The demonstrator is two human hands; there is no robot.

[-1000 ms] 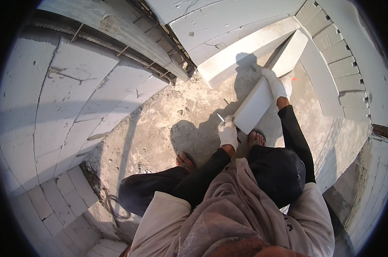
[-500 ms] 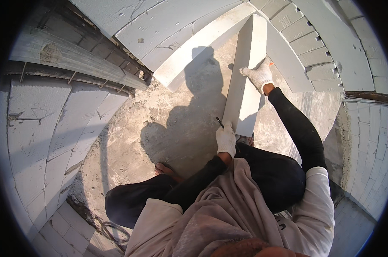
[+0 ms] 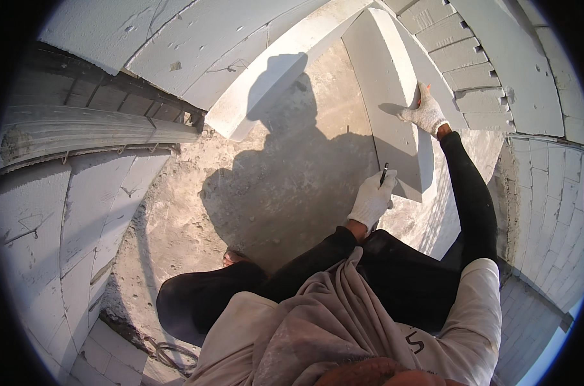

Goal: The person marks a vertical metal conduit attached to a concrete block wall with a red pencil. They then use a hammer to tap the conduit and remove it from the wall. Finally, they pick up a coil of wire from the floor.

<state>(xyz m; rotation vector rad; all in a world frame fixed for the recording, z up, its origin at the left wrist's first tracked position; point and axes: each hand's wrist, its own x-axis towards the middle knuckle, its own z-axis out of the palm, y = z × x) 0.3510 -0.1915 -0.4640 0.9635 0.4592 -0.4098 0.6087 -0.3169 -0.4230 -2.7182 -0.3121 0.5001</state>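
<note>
A long white lightweight concrete block point(image 3: 383, 77) stands on its narrow side on the floor, its broad shaded face toward the left. My right hand point(image 3: 426, 116), in a white knitted glove, grips the block's upper right edge, thumb over the top and fingers down the far side. Also gloved, my left hand point(image 3: 372, 198) is closed around a dark pen point(image 3: 384, 174) whose end sticks up past the fingers. That hand is at the block's near end; whether it touches the block is hard to tell.
Another white block point(image 3: 240, 103) lies beyond, slanting across the far left of the dusty concrete floor point(image 3: 292, 212). Block walls point(image 3: 47, 238) rise around me. A grey metal channel point(image 3: 99, 135) runs along the left. A coiled cable point(image 3: 169, 350) lies at the lower left.
The block has turned over so that its broad left face shows. Both my hands have moved right, the right one staying on the block, the left one keeping the pen.
</note>
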